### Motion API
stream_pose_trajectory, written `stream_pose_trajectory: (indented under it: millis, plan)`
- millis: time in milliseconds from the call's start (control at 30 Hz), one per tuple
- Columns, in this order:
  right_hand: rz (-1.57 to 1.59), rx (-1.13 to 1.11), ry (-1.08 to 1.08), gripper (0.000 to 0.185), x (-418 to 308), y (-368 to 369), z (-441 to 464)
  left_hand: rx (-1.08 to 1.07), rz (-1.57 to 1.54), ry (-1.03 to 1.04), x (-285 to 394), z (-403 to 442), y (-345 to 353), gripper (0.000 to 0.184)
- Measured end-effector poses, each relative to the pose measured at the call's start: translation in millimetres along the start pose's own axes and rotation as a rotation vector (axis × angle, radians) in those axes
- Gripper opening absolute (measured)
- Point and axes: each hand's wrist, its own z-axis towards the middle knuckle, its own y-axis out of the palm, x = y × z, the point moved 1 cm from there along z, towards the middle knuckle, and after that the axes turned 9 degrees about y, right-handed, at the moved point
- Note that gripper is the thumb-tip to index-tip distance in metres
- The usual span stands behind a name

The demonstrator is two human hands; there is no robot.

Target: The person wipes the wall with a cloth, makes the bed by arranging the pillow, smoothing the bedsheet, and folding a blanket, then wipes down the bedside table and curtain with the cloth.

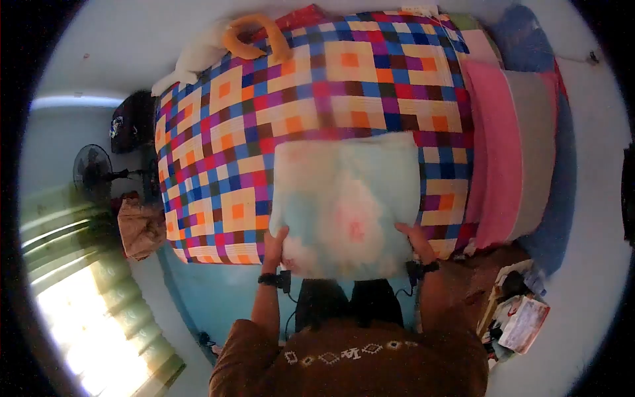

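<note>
A square, pale blue and white folded cloth (317,178) with pinkish patches is held out in front of my body, over the near edge of the bed. My left hand (274,243) grips its lower left side, thumb on top and fingers hidden underneath. On the lower right side, my right hand (417,240) holds it the same way. Beneath and beyond it lies a multicoloured patchwork bedspread (231,139). Whether the cloth touches the bedspread is unclear.
Pink pillows (499,159) and a grey one (534,152) line the bed's right end. Plush toys, one an orange curved piece (254,33), lie at the far left edge. A fan (96,169) stands left; papers (522,324) are piled at lower right.
</note>
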Motion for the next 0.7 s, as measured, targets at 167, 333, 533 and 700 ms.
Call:
stream_pose_trajectory:
  millis: [167,333,533,700]
  plan:
    - [0.169,0.053,-0.006,0.049,81,15,13,-0.04,0.568,0.126,-167,1,-29,0.045]
    - [0.051,0.102,0.08,0.045,103,-7,54,0.01,0.567,-0.006,-133,14,-9,0.041]
    - [-0.027,-0.146,-0.151,0.05,131,-32,87,-0.365,0.22,-0.107,-70,6,-16,0.045]
    - [-0.144,0.025,-0.069,0.055,23,26,6,-0.282,0.139,-0.009,-41,-11,-10,0.032]
